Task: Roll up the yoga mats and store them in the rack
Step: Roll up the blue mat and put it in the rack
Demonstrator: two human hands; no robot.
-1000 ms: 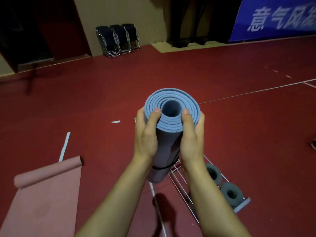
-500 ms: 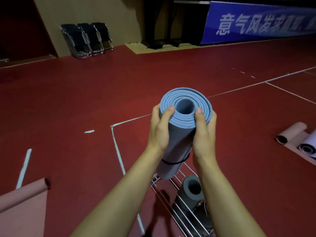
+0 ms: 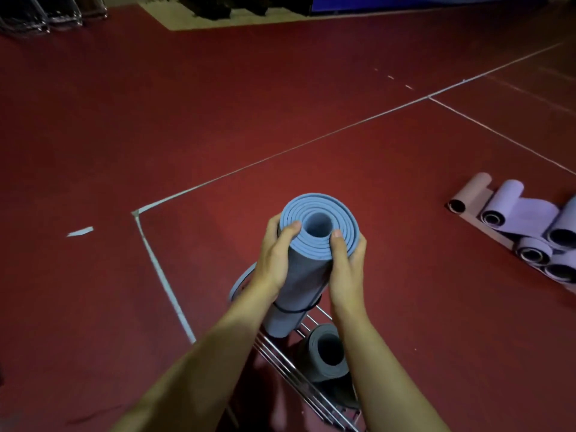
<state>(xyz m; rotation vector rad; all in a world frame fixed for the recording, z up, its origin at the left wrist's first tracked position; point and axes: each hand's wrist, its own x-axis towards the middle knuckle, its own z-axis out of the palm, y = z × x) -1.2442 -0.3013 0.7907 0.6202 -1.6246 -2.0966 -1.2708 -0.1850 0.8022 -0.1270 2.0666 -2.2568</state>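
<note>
Foam mat [image 3: 307,269], soft and light, stands above the rack [image 3: 299,378], left hand [image 3: 274,260] and right hand [image 3: 346,269] clasping its top end.

Mats, rack and hands, counted

One rolled blue foam mat [image 3: 307,260], one grey rolled mat [image 3: 327,353], one wire rack [image 3: 299,381], two hands, five partly rolled pastel mats [image 3: 523,226].
</note>
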